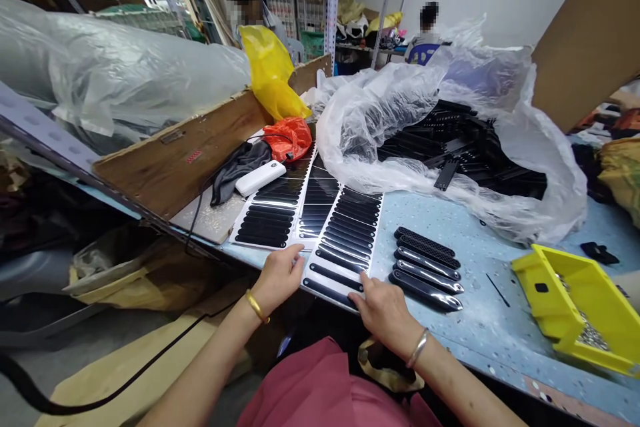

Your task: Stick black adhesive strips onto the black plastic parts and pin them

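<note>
A white sheet (350, 240) carrying rows of glossy black oval stickers lies at the table's near edge. My left hand (280, 275) grips the sheet's near left corner, fingers curled on its edge. My right hand (383, 310) rests on the sheet's near right end, fingers pressed on the lowest sticker. Two more sticker sheets (280, 203) lie to the left. Several black plastic oval pieces (427, 268) sit in a row just right of my right hand.
A clear plastic bag (450, 133) full of black parts spreads across the back of the blue table (500, 320). A yellow bin (575, 303) with small metal parts sits at right. A white power bank (260, 178), orange bag and wooden board lie at left. Two people sit behind.
</note>
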A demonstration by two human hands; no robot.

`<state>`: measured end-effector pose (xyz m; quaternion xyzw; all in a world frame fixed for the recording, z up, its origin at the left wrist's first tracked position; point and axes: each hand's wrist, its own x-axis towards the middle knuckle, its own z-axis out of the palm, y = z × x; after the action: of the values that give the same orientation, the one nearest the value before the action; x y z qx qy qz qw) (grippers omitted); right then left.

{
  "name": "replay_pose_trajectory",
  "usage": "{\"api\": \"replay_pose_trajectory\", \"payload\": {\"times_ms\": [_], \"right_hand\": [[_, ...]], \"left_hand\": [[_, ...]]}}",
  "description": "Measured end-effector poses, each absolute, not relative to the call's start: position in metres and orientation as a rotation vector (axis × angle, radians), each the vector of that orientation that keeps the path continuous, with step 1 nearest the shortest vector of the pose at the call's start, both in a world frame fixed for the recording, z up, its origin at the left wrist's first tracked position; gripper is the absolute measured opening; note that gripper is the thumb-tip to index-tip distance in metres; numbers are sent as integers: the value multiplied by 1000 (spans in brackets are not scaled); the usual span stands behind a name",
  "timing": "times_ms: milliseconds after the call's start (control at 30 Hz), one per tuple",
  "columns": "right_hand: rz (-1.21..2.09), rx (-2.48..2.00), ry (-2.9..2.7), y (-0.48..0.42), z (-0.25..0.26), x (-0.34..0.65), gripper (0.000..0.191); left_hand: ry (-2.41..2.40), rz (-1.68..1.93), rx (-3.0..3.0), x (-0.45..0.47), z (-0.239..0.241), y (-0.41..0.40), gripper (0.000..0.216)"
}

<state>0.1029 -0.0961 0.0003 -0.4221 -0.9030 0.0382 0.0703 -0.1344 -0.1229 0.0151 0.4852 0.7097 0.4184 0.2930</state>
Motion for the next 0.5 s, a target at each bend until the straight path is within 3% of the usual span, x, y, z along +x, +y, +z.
{"api": "replay_pose_trajectory", "payload": {"times_ms": [133, 300, 433, 500], "right_hand": [[73, -1198, -2713, -98, -8, 104, 33], [96, -1164, -2623, -94, -15, 110, 32], [133, -1257, -2616, -92, -15, 109, 32], [123, -1291, -2642, -92, -14, 105, 32]], "left_hand": [[1680, 1115, 983, -125, 16, -96, 36], [1420, 1213, 686, -114, 31, -120, 59], [1365, 1251, 499, -107, 32, -157, 60], [1324, 1224, 443, -102, 28, -170, 48]]}}
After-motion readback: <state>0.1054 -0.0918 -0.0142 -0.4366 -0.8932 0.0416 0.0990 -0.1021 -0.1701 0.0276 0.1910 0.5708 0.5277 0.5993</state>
